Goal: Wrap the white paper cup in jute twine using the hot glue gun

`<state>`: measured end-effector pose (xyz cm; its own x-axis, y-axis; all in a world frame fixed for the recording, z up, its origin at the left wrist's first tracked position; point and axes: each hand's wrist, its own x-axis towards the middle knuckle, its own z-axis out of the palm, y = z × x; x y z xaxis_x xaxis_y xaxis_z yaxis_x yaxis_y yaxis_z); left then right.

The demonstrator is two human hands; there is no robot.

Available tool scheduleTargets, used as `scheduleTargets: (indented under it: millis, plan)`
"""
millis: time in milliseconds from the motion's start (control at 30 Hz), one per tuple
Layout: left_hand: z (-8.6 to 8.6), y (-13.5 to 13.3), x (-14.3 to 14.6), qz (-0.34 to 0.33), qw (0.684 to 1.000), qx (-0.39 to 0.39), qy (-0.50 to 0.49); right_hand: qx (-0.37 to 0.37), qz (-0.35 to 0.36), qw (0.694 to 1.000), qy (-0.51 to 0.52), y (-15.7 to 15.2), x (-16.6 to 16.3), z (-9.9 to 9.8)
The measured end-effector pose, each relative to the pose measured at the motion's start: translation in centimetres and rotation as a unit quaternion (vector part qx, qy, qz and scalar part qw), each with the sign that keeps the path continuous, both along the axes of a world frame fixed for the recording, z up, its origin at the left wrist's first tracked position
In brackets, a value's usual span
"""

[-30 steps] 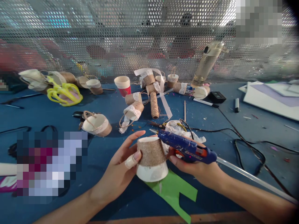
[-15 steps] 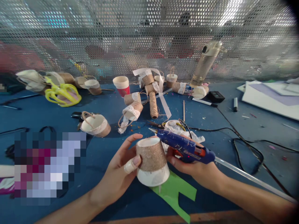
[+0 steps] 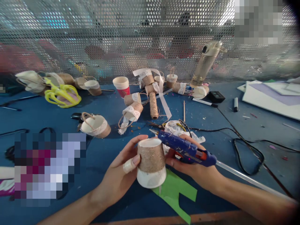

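Note:
A white paper cup [image 3: 152, 161], its upper part wrapped in brown twine, is held bottom end up with its wide rim down. My left hand [image 3: 124, 165] grips its left side, thumb in front with a pale bandage round it. In my right hand [image 3: 187, 165] is a blue hot glue gun [image 3: 185, 147], its nozzle pointing left just above the cup's top; a clear glue stick [image 3: 248, 178] sticks out of its back. The fingers of my right hand also come close to the cup's right side; whether they touch it I cannot tell. Green paper [image 3: 175, 190] lies below.
Twine-and-lace cup baskets [image 3: 96, 126] stand and lie across the blue table, beside a twine spool [image 3: 153, 106], stacked red cups [image 3: 121, 87] and a yellow crown-shaped item [image 3: 62, 95]. Black cable [image 3: 234, 147] loops at right. A bottle [image 3: 205, 64] leans against perforated metal mesh [image 3: 117, 37].
The cup has turned slightly in my left hand and sits a little more upright. My right fingers have moved nearer to it, and the glue gun has shifted very slightly.

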<state>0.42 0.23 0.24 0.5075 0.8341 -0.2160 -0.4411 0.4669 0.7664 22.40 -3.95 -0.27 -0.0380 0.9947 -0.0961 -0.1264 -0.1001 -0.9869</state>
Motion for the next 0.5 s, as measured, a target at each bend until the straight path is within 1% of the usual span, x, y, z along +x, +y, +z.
scheduleTargets:
  millis: [67,167,233,300,400,500]
  plan:
    - [0.0,0.1,0.1,-0.004,1.0,-0.018,0.015,0.007,-0.009,1.0,-0.003,-0.1,-0.1,-0.1]
    - [-0.5,0.2,0.1,-0.035,0.999,-0.028,0.009,0.044,-0.027,0.999,-0.017,-0.4,-0.1,-0.1]
    - [-1.0,0.2,0.1,-0.063,0.998,-0.024,0.001,0.064,-0.027,0.997,-0.027,-0.4,-0.1,0.0]
    - [-1.3,0.3,0.0,-0.08,0.996,-0.024,0.017,0.077,-0.017,0.996,-0.039,-0.5,-0.1,-0.1]
    - [-1.1,0.4,-0.1,-0.059,0.995,-0.047,0.059,0.092,-0.017,0.995,-0.048,-0.5,0.1,-0.5]
    - [-0.4,0.4,0.0,-0.027,0.995,-0.057,0.073,0.095,-0.014,0.994,-0.055,-0.6,0.2,-0.8]
